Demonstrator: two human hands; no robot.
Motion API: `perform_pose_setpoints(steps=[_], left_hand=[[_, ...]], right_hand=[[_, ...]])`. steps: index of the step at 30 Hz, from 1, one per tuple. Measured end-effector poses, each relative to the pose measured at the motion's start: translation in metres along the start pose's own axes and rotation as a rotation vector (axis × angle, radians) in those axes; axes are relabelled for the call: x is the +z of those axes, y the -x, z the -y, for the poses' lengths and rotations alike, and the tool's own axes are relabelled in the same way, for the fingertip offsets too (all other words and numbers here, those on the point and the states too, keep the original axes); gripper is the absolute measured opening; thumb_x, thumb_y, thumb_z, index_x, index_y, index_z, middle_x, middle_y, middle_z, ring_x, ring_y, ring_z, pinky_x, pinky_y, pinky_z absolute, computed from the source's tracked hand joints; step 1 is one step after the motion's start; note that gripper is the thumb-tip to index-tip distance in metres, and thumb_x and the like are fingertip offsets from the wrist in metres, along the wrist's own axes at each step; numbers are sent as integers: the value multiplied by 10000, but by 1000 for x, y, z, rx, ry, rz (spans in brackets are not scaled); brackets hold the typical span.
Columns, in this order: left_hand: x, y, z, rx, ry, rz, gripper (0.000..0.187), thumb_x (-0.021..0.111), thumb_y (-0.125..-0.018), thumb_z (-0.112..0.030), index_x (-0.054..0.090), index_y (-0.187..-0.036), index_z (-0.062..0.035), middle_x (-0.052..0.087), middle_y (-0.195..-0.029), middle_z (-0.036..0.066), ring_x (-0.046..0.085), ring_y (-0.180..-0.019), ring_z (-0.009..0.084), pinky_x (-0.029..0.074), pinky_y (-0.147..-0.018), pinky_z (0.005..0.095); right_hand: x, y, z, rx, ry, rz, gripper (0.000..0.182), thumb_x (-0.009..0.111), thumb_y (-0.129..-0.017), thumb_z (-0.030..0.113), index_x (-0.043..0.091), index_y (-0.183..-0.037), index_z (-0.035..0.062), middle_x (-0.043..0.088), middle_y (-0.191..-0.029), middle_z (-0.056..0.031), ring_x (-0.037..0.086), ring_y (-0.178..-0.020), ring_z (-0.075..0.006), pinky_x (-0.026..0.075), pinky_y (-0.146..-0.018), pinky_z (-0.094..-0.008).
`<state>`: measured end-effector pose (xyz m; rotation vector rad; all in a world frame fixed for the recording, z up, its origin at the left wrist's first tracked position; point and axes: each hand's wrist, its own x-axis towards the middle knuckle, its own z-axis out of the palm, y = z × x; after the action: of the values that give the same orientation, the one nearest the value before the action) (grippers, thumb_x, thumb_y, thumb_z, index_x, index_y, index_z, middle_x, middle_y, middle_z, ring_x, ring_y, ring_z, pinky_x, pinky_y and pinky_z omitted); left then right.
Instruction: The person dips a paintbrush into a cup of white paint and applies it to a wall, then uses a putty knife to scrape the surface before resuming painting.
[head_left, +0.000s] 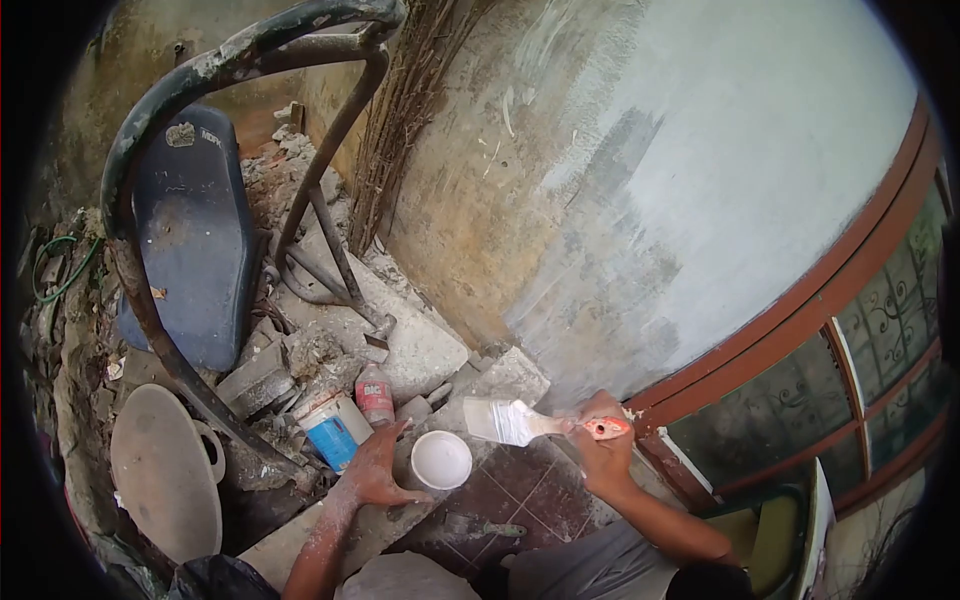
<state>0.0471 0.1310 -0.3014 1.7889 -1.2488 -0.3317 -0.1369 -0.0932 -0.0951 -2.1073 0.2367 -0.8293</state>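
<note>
My right hand [602, 450] is wrapped round the handle of a wide paintbrush [515, 422]. The brush has an orange-red grip end and white paint over its bristles, which point left. My left hand [376, 478], dusted with white, is open with thumb and fingers apart, right beside a white tub [441, 460]. The inside of the tub looks pale. Behind my left hand stand a blue-and-white paint bucket [335, 433] and a plastic bottle with a red label [374, 393]. A scraper [485, 528] lies on the dark red tiles below.
The wall [640, 210] ahead is partly coated white, with bare patches at the left. A brown-framed window [800, 400] is at right. Rubble, a bent metal frame [150, 310], a dark blue plastic seat [195, 240] and a round lid-like disc [165, 475] crowd the left.
</note>
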Motion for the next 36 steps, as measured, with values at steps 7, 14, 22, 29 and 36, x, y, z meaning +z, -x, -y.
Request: perform_pose_setpoints(steps=[7,14,22,29,36], left_hand=[[10,4,12,-14,116,-137,991,944,-581,-368,499,-1402,-37,620,-1284,197,614,-1198,365,484,-1033,461],[12,3,19,39,87,-169,911,948,-589,-331,547,-1352,-37,651,-1223,186,649,-1139,359,504,-1004,447],[12,3,18,63,137,-166,735,902,-677,-384,615,-1269,-56,648,-1270,164,619,-1180,362,477,-1047,466],[11,3,19,44,139,-136,666,891,-688,-389,663,-1223,-65,671,-1231,160,622,-1177,358,492,-1024,464],[8,3,12,56,144,-156,618,901,-674,-360,690,-1168,-54,701,-1163,160,664,-1102,356,525,-963,462]], right_hand=[[4,8,-11,-131,-50,132,147,718,-882,-24,599,-923,51,561,-903,-64,531,-758,-129,424,-687,-271],[6,-11,-10,571,-494,-240,178,627,-938,-18,545,-1053,91,592,-955,-71,656,-924,-194,577,-790,-376],[-5,13,-20,655,-790,-399,154,600,-978,109,542,-1121,112,648,-1045,-129,676,-967,-254,603,-803,-381],[-17,17,-35,683,-851,-443,108,600,-996,133,544,-1086,114,630,-1046,-102,670,-999,-249,602,-791,-319],[-43,-147,72,-391,-44,-409,181,610,-986,9,506,-1134,21,592,-1046,-82,676,-1118,-354,575,-921,-329]])
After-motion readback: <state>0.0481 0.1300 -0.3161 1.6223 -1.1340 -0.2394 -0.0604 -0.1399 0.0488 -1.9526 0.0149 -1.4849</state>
